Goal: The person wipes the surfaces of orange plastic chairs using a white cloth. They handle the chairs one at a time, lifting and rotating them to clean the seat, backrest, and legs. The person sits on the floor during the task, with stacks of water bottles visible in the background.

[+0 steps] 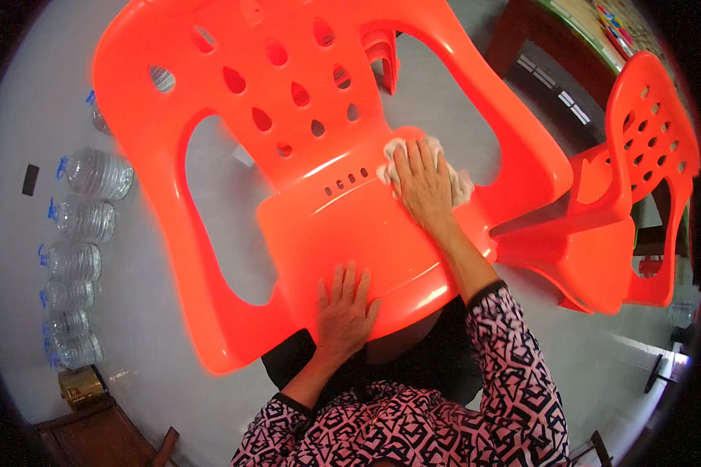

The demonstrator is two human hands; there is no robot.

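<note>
A bright orange-red plastic armchair (343, 237) stands tilted in front of me, its backrest pierced with drop-shaped holes. My right hand (427, 180) presses a crumpled whitish cloth (463, 187) onto the back right corner of the seat, beside the armrest. The fingers lie over the cloth and part of it is hidden under the palm. Resting flat on the front left part of the seat is my left hand (345, 311), fingers spread and nothing in it.
A second orange-red chair (600, 253) stands close at the right. Along the left, several clear water bottles (86, 218) with blue handles line the grey floor (156, 327). A brown wooden table (553, 47) is at the far right, and wooden furniture (93, 436) is at the lower left.
</note>
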